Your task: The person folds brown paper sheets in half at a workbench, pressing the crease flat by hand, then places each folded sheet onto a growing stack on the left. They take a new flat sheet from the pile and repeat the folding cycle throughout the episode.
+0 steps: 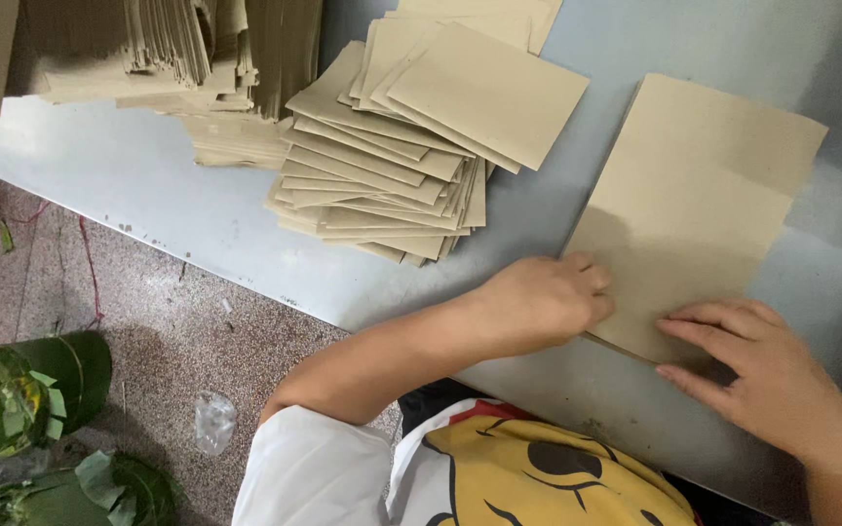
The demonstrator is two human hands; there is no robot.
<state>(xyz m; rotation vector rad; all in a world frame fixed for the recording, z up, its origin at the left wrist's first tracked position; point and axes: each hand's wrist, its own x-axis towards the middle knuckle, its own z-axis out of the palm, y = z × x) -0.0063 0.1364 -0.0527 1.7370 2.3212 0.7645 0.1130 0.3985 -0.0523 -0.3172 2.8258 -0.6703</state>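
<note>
We have both hands flat on the card point(694, 205) at the table's point(177, 195) near edge, left hand point(538, 302) curled, right hand point(762, 365) spread, long axis running away from us

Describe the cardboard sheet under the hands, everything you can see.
The cardboard sheet is a plain tan rectangle lying flat on the pale blue table, turned at an angle, apart from the stack to its left. The left hand presses its near left edge; the right hand fingers rest flat on its near corner.
</note>
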